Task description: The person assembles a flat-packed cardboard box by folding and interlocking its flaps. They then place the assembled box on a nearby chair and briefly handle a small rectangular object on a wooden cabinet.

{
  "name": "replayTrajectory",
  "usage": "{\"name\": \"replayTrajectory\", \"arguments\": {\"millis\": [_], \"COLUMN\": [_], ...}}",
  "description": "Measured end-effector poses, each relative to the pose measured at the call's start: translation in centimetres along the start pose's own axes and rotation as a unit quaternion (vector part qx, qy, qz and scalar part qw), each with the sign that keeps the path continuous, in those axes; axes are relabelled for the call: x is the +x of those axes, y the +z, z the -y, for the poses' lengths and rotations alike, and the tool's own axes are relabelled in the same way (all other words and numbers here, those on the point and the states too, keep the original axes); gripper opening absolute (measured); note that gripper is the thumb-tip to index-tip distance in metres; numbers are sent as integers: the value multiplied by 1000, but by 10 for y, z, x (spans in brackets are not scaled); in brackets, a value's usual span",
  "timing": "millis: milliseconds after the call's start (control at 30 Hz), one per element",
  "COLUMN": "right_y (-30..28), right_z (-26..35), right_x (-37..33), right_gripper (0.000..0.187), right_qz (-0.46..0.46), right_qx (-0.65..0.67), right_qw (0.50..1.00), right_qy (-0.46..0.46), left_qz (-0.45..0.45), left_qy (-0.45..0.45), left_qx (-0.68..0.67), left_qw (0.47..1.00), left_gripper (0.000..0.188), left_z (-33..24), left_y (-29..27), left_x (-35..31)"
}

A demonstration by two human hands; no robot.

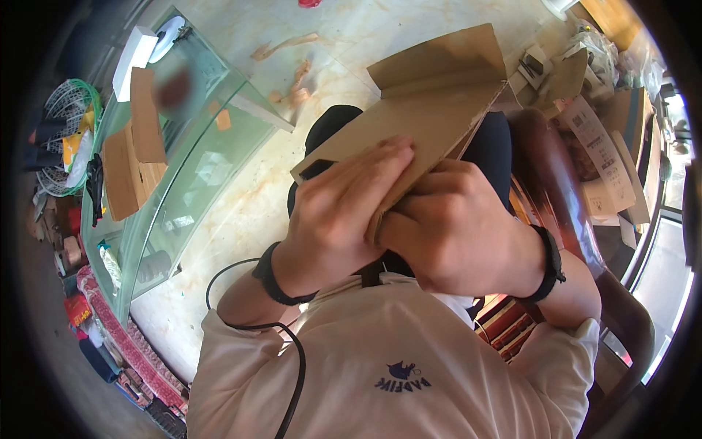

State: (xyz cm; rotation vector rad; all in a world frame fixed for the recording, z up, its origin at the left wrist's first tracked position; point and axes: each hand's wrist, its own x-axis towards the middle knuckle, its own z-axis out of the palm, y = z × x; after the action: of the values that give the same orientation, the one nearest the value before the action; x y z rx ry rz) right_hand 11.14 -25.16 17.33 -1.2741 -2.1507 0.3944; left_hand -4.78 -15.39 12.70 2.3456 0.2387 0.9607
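Cardboard box (431, 113) held over dark-trousered knees (333, 124), far flap folded up. Right hand (457, 227) bunched up, grasping near edge. Left hand (347, 194) flattish on top face, can't tell if thumb's gripping. Glass table (208, 164) off left, opened brown carton (121, 179) along its left edge.

On the glass table (212, 168), a brown carton (120, 174) is sitting by the left edge, a white box (131, 67) beyond.

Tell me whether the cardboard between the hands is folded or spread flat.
Folded: its far flap is bent at an angle to the main panel, with a crease visible between them.
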Motion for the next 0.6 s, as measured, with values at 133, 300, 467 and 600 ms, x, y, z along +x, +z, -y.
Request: {"name": "replayTrajectory", "arguments": {"millis": [133,300,467,600], "right_y": [9,-6,-18,-30], "right_z": [-17,-17,-13,-11], "right_x": [5,4,4,8], "right_gripper": [16,18,15,18], "right_qz": [-103,-192,-158,-77], "right_qx": [-15,-11,85,139], "right_qw": [995,977,978,976], "right_qy": [3,87,110,150], "left_qz": [-35,-54,-110,-124], "left_qy": [-54,-79,-3,69], "left_qx": [4,139,220,221], "left_qw": [998,986,969,965], "left_gripper": [72,87,73,65], "left_z": [4,1,26,32], "left_y": [2,-13,-21,-24], "left_x": [5,8,2,8]}}
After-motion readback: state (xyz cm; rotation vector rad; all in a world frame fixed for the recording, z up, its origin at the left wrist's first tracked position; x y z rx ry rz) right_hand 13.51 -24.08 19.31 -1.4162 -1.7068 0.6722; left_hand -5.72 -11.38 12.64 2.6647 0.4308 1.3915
